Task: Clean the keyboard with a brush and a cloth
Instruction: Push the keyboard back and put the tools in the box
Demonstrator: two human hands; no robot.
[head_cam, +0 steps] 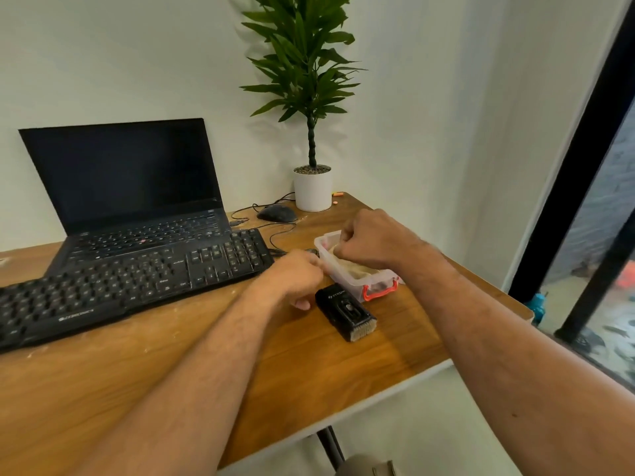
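Soft, even daylight enters from the window [598, 235] right of the hands; shadows are faint. Wide-angle bending warps the edges, and fine detail is slightly blurred.

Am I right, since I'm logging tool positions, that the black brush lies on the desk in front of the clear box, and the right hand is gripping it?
Not quite. The head view shows the black brush lying untouched on the desk in front of the clear box. The right hand is not gripping it; its curled fingers reach into the box at the beige cloth.
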